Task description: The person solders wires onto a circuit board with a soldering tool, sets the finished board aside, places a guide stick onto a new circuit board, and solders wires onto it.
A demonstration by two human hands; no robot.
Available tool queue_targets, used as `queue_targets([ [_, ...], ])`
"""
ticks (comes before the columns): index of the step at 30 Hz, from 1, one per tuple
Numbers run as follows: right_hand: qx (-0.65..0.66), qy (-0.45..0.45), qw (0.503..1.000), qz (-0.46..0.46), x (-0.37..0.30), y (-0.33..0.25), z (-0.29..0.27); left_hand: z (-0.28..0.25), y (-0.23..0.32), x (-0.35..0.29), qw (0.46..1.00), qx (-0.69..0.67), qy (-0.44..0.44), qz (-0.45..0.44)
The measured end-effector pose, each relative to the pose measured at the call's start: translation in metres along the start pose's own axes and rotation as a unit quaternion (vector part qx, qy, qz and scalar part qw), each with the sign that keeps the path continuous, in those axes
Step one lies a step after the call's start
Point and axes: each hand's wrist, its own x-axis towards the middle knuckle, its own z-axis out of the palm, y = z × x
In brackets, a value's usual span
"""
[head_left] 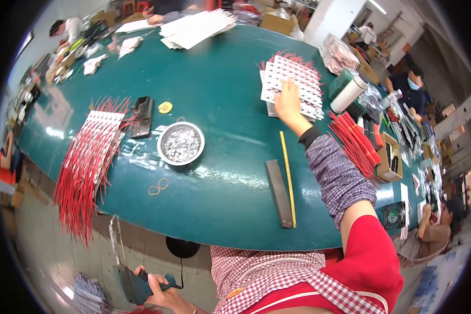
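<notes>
My left hand (164, 290) is wrapped round the grip of a dark teal soldering gun (132, 285) with a long thin metal tip, held low beyond the table's near edge. A cord hangs from its handle. My right hand (289, 102) reaches far over the table and rests, fingers stretched out, on a stack of white circuit board panels (303, 83) with red wires along the far edge. At the left, more white panels (102, 123) with long red wires hang over the edge. A steel bowl (201, 132) of small silvery bits stands between.
A grey bar (279, 193) and a yellow strip (288, 178) lie before me. Red wire bundles (353, 138), a white cylinder (349, 94) and a cardboard box (390, 157) crowd the right. A black block (142, 118) sits by the bowl. Other people work around.
</notes>
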Motion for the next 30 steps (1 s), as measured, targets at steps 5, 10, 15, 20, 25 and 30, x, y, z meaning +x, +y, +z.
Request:
queue_targets([
  [5, 0.001, -0.146, 0.989, 0.013, 0.011, 0.094, 0.0, 0.058, -0.004, -0.006, 0.995, -0.001, -0.092, -0.048],
  [10, -0.045, -0.17, 0.974, -0.146, 0.022, 0.098, 0.002, 0.09, -0.003, -0.029, 0.979, -0.007, -0.191, -0.076],
  [15, -0.164, -0.144, 0.923, -0.316, 0.033, 0.097, -0.007, 0.101, 0.003, -0.057, 0.979, -0.003, -0.186, -0.087],
  [20, -0.134, -0.02, 0.948, -0.289, 0.007, 0.115, -0.054, 0.103, 0.007, -0.076, 0.973, -0.003, -0.189, -0.131],
  [25, -0.068, 0.019, 0.96, -0.271, -0.116, 0.124, -0.158, 0.104, 0.011, -0.095, 0.969, -0.042, -0.214, -0.118],
  [30, 0.045, -0.098, 0.974, -0.202, -0.273, 0.11, -0.244, 0.104, 0.017, -0.112, 0.965, -0.037, -0.23, -0.119],
])
